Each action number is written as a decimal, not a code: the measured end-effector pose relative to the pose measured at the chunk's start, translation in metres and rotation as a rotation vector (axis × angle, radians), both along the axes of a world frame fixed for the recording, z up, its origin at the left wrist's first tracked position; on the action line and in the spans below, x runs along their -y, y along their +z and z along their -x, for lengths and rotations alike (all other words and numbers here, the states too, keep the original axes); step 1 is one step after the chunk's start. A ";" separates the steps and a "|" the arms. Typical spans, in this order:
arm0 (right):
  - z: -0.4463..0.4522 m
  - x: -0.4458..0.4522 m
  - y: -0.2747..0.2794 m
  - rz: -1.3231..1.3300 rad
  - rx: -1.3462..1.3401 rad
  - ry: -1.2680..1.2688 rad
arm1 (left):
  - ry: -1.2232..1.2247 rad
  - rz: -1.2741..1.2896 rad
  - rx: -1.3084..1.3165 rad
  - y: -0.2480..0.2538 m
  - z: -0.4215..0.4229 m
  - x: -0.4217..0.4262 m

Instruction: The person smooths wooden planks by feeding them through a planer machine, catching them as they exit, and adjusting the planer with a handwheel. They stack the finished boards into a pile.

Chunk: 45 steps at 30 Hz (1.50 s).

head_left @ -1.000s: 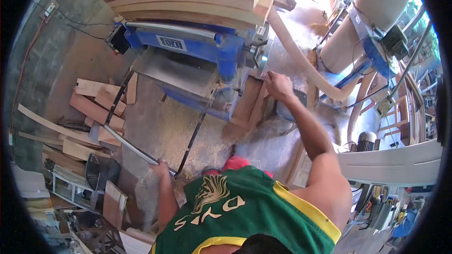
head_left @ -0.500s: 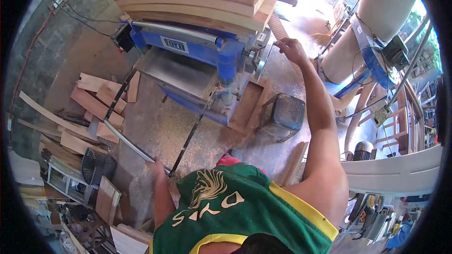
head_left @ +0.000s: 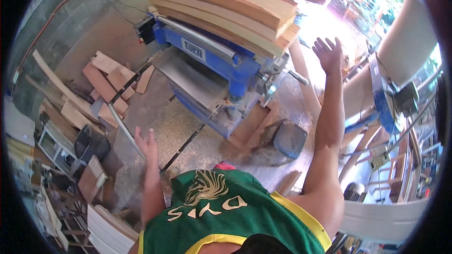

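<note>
My right hand (head_left: 328, 55) is raised with its fingers spread, apart from the crank handle (head_left: 297, 77) on the side of a blue thickness planer (head_left: 219, 70). My left hand (head_left: 148, 145) holds nothing, its fingers apart and pointing up. It is beside the metal roller bar (head_left: 123, 129) at the outer end of the planer's extension arms; whether it touches the bar I cannot tell. On top of the planer lies a stack of thick curved boards (head_left: 221, 7). The planer's metal bed (head_left: 193, 77) shows no board on it.
Wood offcuts (head_left: 106, 82) and a dark basket (head_left: 92, 143) lie at the left. A stool (head_left: 282, 142) stands close to the planer's right side. Sawdust covers the floor (head_left: 188, 127). Further right are a dust collector (head_left: 383, 91) and its hose.
My right hand has left the crank handle area and opened upward, to the right. My left hand has let go of the roller bar and risen with fingers spread. The view has shifted.
</note>
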State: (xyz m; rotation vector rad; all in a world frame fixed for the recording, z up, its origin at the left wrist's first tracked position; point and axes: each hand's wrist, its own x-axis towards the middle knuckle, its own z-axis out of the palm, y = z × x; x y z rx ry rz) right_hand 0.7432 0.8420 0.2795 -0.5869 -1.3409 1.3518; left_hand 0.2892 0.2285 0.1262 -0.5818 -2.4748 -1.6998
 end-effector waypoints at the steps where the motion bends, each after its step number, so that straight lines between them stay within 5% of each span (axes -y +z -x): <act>1: 0.001 -0.029 -0.008 -0.112 0.073 0.040 | -0.038 -0.162 0.062 0.014 -0.005 -0.010; 4: 0.073 0.097 0.090 0.100 -0.054 -0.032 | -0.102 -0.186 0.098 0.080 -0.025 -0.032; 8: 0.105 0.116 0.119 -0.101 0.039 -0.057 | -0.210 -0.361 0.101 0.126 -0.026 -0.062; 16: 0.156 0.151 0.150 -0.160 0.038 -0.642 | -0.433 -0.731 0.246 0.219 -0.013 -0.152; 24: 0.153 0.135 0.130 -0.139 -0.063 -0.499 | -0.507 -0.654 0.423 0.243 0.038 -0.209; 26: 0.138 0.109 0.130 0.141 0.050 -0.409 | -0.514 -0.646 0.476 0.243 0.051 -0.212; 29: 0.121 0.066 0.122 0.200 0.152 -0.001 | -0.513 -0.649 0.567 0.231 0.064 -0.216; 36: 0.142 0.075 0.146 -0.046 0.097 0.179 | -0.718 -0.611 0.602 0.234 0.013 -0.231; 38: 0.149 0.095 0.151 -0.139 0.051 0.185 | -0.826 -0.599 0.584 0.245 -0.012 -0.236; 40: 0.174 0.182 0.174 0.211 -0.071 0.181 | -0.974 -0.585 0.589 0.256 -0.042 -0.236; 41: 0.178 0.201 0.166 0.009 0.210 0.030 | -1.073 -0.587 0.600 0.267 -0.061 -0.230; 43: 0.183 0.245 0.152 0.010 0.280 -0.047 | -1.135 -0.710 0.623 0.281 -0.096 -0.221; 45: 0.204 0.320 0.151 0.211 -0.073 -0.005 | -1.155 -0.990 0.678 0.286 -0.121 -0.210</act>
